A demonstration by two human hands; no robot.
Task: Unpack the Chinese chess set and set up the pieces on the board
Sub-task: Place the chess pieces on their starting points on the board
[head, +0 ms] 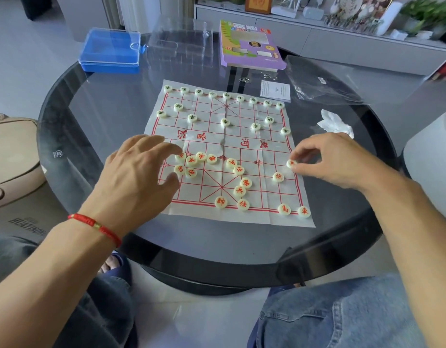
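While the right hand (327, 159) pinches one red-marked piece (291, 163) between thumb and fingertips at the right edge of the board (242, 149), the left hand (139, 177) is spread over a loose cluster of red pieces (199, 159) on the near-left part of the grid, fingers extended and relaxed, gripping nothing visible. The board is a creased paper sheet with red lines, lying flat on the round glass-topped bench (91, 116). Along its far edge stands a full row of dark-marked pieces (225, 95), with seven more dark pieces placed singly on the two ranks nearer the river. On the near half, the red pieces are only partly arranged: four sit on the near edge line, namely two by the centre (220, 202) and two at the right corner (303, 211); one stands alone just below the pinched piece (278, 177); four others lie scattered around the central palace. A red cord bracelet (96, 226) circles the left wrist. Beyond the board, at the far side of the bench, are a blue plastic case (110, 50), a clear plastic box (181, 43) just beside it, and a purple printed carton (250, 46). To the right lie a folded leaflet (276, 91), a clear plastic bag (317, 81) and a crumpled scrap of clear wrap (335, 123).
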